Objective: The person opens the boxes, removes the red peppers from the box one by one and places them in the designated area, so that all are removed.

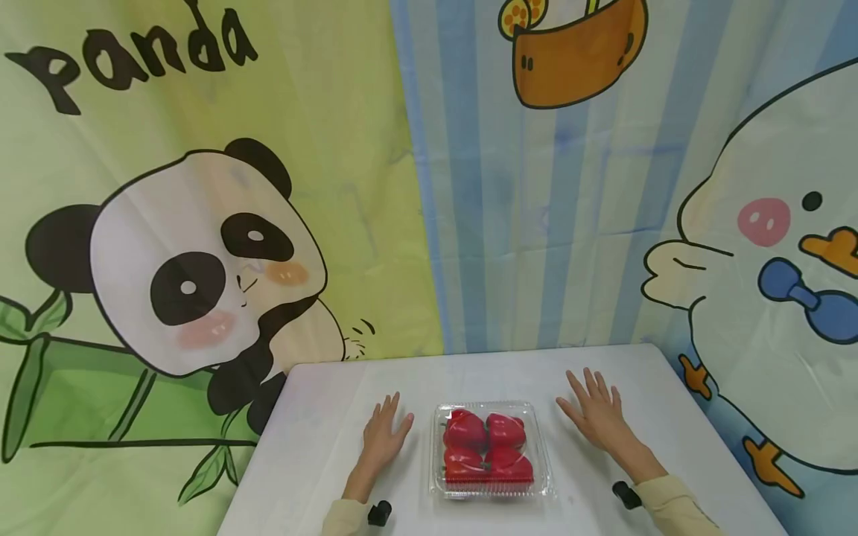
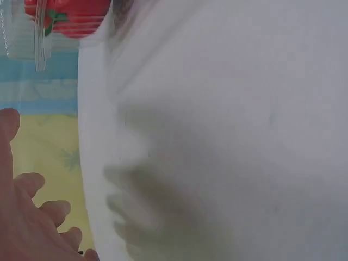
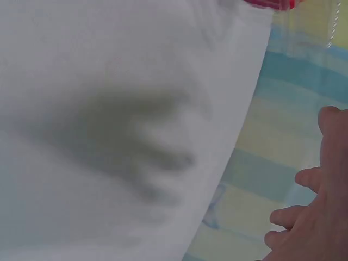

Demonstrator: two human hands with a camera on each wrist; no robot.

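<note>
A clear plastic clamshell box [image 1: 491,487] sits on the white table between the two hands. Inside it are several red bell peppers [image 1: 509,432] with bits of green stem. Left of the box, my left hand [image 1: 385,439] holds nothing, its fingers extended and thumb apart. To the right, my right hand [image 1: 599,414] is spread with straight fingers and is likewise without an object. Both hands cast soft shadows on the tabletop in the wrist views. A corner of the box with a red pepper [image 2: 81,16] shows at the top of the left wrist view.
The white table [image 1: 322,417] ends at a back edge close to hanging cloths. One cloth carries a panda drawing [image 1: 201,260], the striped one a white bird [image 1: 757,357] on the right. Black wrist cameras [image 1: 379,514] show beside the beige sleeves.
</note>
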